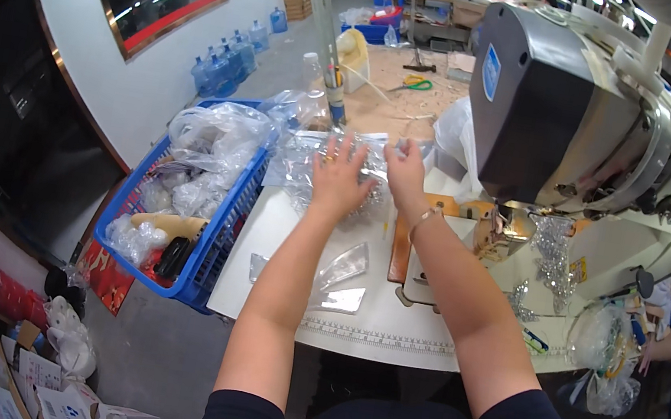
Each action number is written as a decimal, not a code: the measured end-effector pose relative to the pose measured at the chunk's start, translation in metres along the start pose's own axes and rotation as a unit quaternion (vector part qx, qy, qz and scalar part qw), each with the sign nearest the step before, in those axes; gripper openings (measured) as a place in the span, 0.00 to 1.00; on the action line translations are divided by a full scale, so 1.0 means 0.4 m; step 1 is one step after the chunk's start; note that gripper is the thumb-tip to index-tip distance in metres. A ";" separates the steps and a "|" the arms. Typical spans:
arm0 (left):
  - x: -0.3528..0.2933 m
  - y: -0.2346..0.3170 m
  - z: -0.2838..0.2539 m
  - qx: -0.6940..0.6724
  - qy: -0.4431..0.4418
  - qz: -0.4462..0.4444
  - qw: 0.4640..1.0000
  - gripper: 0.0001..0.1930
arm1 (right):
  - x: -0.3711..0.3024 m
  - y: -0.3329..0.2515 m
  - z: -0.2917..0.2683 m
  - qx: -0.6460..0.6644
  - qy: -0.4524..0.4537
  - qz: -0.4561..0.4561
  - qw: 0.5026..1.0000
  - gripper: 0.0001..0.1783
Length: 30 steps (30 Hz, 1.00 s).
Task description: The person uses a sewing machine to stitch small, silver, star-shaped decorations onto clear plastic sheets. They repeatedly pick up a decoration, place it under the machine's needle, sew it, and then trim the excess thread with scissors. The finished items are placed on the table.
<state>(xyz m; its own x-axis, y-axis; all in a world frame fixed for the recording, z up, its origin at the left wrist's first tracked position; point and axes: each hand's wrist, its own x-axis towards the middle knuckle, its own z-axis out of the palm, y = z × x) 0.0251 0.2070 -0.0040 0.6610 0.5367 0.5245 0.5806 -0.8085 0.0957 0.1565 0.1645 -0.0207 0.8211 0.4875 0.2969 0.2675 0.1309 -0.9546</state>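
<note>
My left hand [341,182] lies with fingers spread on a clear plastic bag [298,182] at the far side of the white sewing table [373,303]. Shiny silvery material shows in or under the bag. Just right of it, my right hand [405,172] has its fingers pinched together at the bag's right edge. What sits between those fingertips is too small to make out. Nearer to me, between my forearms, some transparent plastic pieces [342,276] lie flat on the table. The sewing machine [560,122] rises to the right of my right hand.
A blue basket [208,264] full of plastic bags stands against the table's left side. Behind are a pole [328,33], green-handled scissors [417,84] and a hammer [419,66] on a brown worktop. Silvery trim [551,261] hangs by the machine. Boxes [59,403] fill the lower left.
</note>
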 end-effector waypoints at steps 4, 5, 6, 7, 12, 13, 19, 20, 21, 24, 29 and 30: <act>0.030 -0.020 0.003 -0.013 -0.069 -0.059 0.996 0.37 | -0.250 -0.114 -0.215 -0.043 -0.292 0.021 0.955 0.21; 0.028 -0.010 -0.001 -0.002 -0.097 -0.064 0.993 0.37 | -0.315 -0.144 -0.293 -0.066 -0.368 0.056 0.926 0.17; 0.026 -0.004 -0.005 -0.001 -0.117 -0.063 0.991 0.38 | -0.364 -0.129 -0.365 -0.111 -0.389 -0.052 0.913 0.14; 0.021 0.004 -0.008 -0.021 -0.084 -0.044 0.995 0.39 | -0.405 -0.108 -0.445 -0.154 -0.405 -0.159 0.887 0.12; -0.120 -0.049 -0.079 -0.151 0.101 0.001 0.983 0.26 | -0.530 -0.092 -0.818 -0.388 -0.154 -0.236 0.878 0.14; -0.170 -0.070 -0.087 -0.218 0.100 0.000 0.971 0.23 | -0.540 -0.087 -0.871 -0.431 -0.103 -0.216 0.870 0.14; -0.437 0.028 -0.122 -0.114 -0.027 -0.061 0.991 0.12 | -0.571 -0.031 -1.007 -0.433 -0.022 -0.190 0.881 0.12; -0.447 0.047 -0.111 -0.125 -0.016 -0.065 0.990 0.12 | -0.567 -0.034 -1.013 -0.452 -0.017 -0.197 0.870 0.11; -0.452 0.054 -0.113 -0.135 -0.008 -0.079 0.988 0.13 | -0.565 -0.020 -1.017 -0.459 -0.007 -0.219 0.861 0.10; -0.458 0.040 -0.114 -0.204 -0.020 -0.145 0.968 0.13 | -0.558 -0.021 -1.011 -0.483 0.011 -0.225 0.846 0.11; -0.466 0.005 -0.128 -0.282 -0.056 -0.192 0.938 0.11 | -0.559 -0.033 -0.986 -0.438 0.038 -0.247 0.863 0.12; -0.460 0.016 -0.121 -0.269 -0.058 -0.177 0.945 0.10 | -0.561 -0.040 -0.981 -0.434 0.049 -0.247 0.865 0.11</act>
<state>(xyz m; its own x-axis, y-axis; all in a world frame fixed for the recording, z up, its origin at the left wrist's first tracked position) -0.1156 0.0912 -0.0591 0.5367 0.7937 0.2863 0.4696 -0.5629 0.6802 0.1659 -0.2860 -0.0633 0.5254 0.4763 0.7050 0.8413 -0.4146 -0.3468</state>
